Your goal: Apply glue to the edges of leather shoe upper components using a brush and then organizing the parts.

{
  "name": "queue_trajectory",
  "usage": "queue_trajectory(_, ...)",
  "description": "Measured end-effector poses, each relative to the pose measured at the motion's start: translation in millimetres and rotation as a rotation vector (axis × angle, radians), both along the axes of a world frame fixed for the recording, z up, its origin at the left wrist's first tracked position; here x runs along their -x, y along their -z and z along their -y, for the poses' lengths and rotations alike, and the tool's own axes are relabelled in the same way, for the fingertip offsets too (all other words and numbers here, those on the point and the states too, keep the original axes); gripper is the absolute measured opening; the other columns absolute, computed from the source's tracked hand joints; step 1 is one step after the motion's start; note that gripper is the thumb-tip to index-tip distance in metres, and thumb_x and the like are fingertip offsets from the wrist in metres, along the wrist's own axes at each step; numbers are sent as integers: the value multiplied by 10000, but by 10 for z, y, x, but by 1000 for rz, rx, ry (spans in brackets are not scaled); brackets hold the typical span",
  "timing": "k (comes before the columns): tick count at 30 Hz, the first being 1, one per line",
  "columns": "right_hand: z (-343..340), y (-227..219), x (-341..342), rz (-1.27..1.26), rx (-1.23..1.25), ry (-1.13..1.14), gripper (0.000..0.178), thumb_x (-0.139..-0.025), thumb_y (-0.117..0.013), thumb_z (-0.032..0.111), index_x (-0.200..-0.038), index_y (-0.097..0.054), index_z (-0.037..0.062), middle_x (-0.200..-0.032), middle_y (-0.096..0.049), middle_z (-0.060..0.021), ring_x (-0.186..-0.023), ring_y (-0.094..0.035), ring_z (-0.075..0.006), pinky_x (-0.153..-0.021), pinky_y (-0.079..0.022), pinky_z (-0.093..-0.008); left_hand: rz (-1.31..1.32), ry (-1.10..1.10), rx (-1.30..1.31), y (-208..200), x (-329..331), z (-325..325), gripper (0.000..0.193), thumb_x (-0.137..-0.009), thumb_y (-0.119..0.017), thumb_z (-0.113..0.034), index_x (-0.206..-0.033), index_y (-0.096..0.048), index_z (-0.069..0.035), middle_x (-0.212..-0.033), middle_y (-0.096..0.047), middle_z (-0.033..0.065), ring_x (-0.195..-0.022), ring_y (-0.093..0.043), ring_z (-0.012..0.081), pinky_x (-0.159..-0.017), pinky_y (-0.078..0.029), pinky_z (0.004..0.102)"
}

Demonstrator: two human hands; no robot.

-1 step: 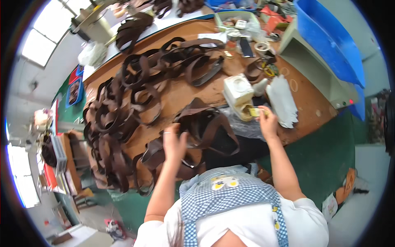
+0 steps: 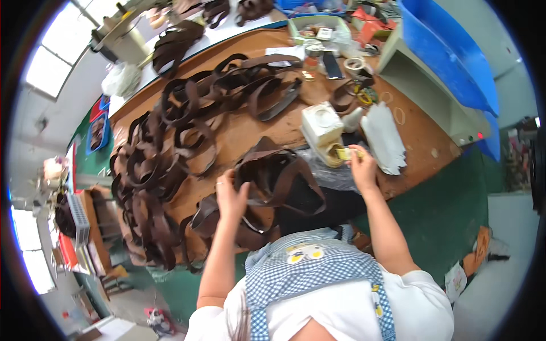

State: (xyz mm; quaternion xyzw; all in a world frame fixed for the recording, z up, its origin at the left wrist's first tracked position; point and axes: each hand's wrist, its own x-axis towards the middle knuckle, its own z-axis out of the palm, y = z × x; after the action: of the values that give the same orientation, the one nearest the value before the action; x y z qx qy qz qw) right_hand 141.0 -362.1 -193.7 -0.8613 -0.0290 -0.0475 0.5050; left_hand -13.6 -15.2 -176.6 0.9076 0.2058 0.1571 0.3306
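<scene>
My left hand (image 2: 231, 196) is at the near middle of the table, thumb and fingers apart, beside a brown strap loop (image 2: 296, 176). Whether its fingertips touch the strap cannot be made out. My right hand (image 2: 363, 169) pinches a small flat yellow tool (image 2: 344, 153); its exact kind is too small to tell. The tool's end is at the mouth of a yellowed round cup (image 2: 331, 156), next to a boxy off-white plastic container (image 2: 322, 122). Black material (image 2: 324, 211) lies between my arms at the table's near edge.
Brown strap loops (image 2: 153, 170) heap over the left and back of the brown table (image 2: 242, 133). At the right lie white gloves or cloth (image 2: 384, 138), a tape roll (image 2: 355, 63), a phone (image 2: 332, 65) and clear plastic film (image 2: 327, 173). A blue bin (image 2: 455, 51) rises far right.
The whole view has shifted slightly left. My left hand has moved a little to the left of the strap loop; my right hand keeps the yellow tool at the cup.
</scene>
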Motion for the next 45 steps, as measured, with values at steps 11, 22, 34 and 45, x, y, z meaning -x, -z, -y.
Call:
queue_trajectory(11, -76, -186, 22, 157, 244, -25, 150, -904, -596, 123, -1011, -677, 57, -946, -694, -143, -849, -657, -374, -728, -522, -432, -325, 147, 379, 456, -400, -489, 334, -772, -684, -135, -1041, -563, 22, -994, -650, 171, -909, -643, 286, -834, -509, 366)
queue_trajectory(22, 63, -446, 202, -530, -628, 101, 182, -915, -575, 144, -987, -641, -10, -826, -686, -114, -543, -651, -161, -496, -547, -271, -275, 179, 1263, -1036, 130, -257, 406, -898, -688, -147, -1251, -578, 21, -973, -681, 41, -925, -649, 132, -878, -517, 282)
queue_trajectory(34, -886, -2097, 401, -67, -872, -315, 207, -992, -511, 134, -1058, -624, -27, -844, -675, -97, -675, -660, -137, -579, -546, -255, 351, 271, 797, -1200, -46, 162, 542, -966, -553, 18, -1466, -353, -38, -1326, -542, 47, -1187, -505, 128, -1022, -386, 265)
queue_trajectory(45, -1222, -2369, 331, 125, -625, -518, 186, -1000, -498, 59, -1104, -610, -48, -904, -677, -95, -720, -665, -109, -639, -575, -232, 315, 338, 447, -1368, -135, 345, 315, -922, -562, 59, -1228, -528, -5, -1228, -519, 127, -1104, -521, 263, -958, -398, 277)
